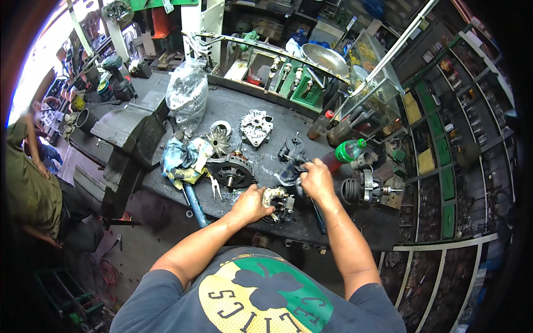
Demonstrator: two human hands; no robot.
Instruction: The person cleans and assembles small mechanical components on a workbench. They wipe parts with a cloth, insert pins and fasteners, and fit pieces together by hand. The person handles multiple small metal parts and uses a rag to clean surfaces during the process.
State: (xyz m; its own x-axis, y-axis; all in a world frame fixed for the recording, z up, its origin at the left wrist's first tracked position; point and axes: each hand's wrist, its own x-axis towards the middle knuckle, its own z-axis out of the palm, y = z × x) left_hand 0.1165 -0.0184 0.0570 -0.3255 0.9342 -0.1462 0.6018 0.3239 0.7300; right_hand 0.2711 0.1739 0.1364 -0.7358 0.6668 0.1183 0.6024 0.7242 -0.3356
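Note:
At the bench's front edge, my left hand (252, 205) is closed on the side of a pale, round alternator part (279, 204) with a ribbed metal block. My right hand (318, 180) is closed on a dark, crumpled rag-like thing (288, 175), just beyond that part; its exact kind is hard to make out. Left of them sits a dark alternator housing (230, 171) with a shaft facing me. Behind it are a finned rotor piece (219, 141) and a silver alternator housing (256, 127). A small black part (291, 147) lies beyond my right hand.
A large vise (125, 133) stands on the left, beside blue and yellow rags (186, 158) and pliers (216, 188). Bottles, one green-labelled (348, 151), and another machine unit (363, 190) stand right. A plastic bag (187, 94) sits behind. Someone in an olive shirt (33, 183) is far left.

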